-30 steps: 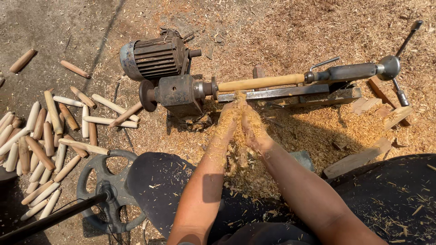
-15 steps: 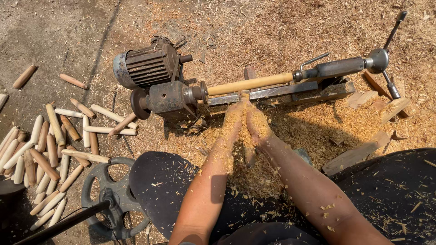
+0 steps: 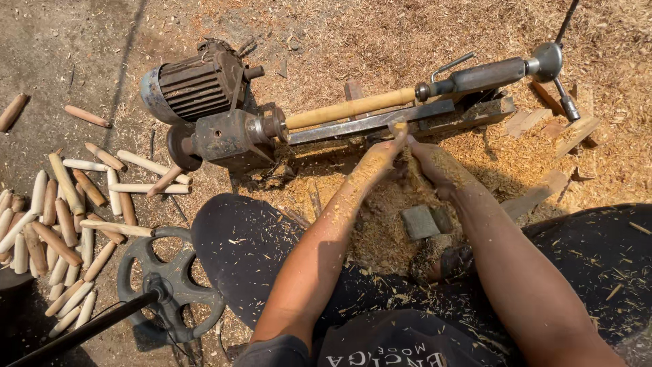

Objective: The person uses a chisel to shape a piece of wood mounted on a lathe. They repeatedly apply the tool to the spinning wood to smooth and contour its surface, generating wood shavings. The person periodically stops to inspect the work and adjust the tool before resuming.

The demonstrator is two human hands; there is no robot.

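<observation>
A pale wooden spindle [image 3: 350, 107] is held between the headstock [image 3: 231, 136] and the tailstock [image 3: 485, 75] of a small ground-level lathe, with a ribbed electric motor [image 3: 193, 85] set just behind the headstock. Both hands are brought together low in front of the lathe bed [image 3: 370, 124]: the left hand [image 3: 380, 155] and the right hand [image 3: 429, 163] are dusted thick with shavings, and a small piece of tool or wood [image 3: 399, 127] is seen at the fingertips, close under the spindle. The left grip appears closed about that piece; whether the right grip is clenched or released cannot be told, since its fingers are hidden by sawdust. The step in hand is judged to be the shaping of the spindle, with the tool being steadied against the bed. For the next move, a firm two-handed hold and a slow, even feed along the length of the wood would be called for, the fingers being kept clear of the spindle (whether it is turning cannot be made out). Sawdust [image 3: 421, 41] is heaped over the ground around the lathe, and a scatter of finished turned sticks [image 3: 68, 217] lies well apart on the left, near a dark spoked wheel [image 3: 170, 285].
</observation>
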